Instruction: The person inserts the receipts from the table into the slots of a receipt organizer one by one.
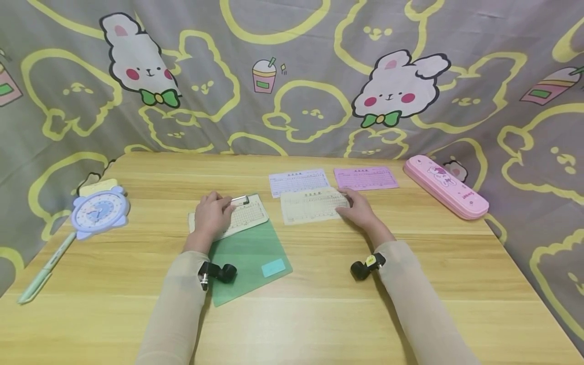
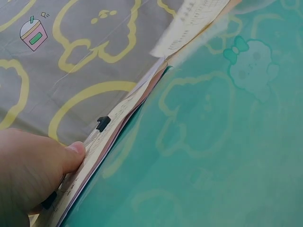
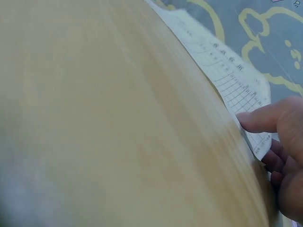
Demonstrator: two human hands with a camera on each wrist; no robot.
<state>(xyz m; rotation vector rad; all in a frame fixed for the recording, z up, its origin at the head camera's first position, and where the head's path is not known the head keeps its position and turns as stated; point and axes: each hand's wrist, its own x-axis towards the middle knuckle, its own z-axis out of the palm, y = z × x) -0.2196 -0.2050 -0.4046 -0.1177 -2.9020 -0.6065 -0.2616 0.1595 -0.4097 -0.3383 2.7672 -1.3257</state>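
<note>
Our left hand [image 1: 212, 215] is gripping the clip [image 1: 241, 199] on the board [image 1: 242, 261]; right of the board, our right hand [image 1: 360, 209] is pinching a slip [image 1: 310, 208], possibly creasing it if squeezing hard.

The head view looks from above, forward and down, over most of the light-brown wooden table [image 1: 337, 304] to the grey cloth curtain with yellow outlines [image 1: 310, 63]. The small black left wrist camera [image 1: 226, 273] looks from very near, low across the flat green sheet [image 1: 248, 258]; it shares this sheet and the left hand [image 1: 212, 215] with the head view. The small black right wrist camera [image 1: 360, 270] looks low over the table toward the right hand [image 1: 359, 209] and the thin cream printed paper [image 1: 310, 208], both also in the head view; its lower left is blurred, so I cannot surely tell what shows there.
</note>
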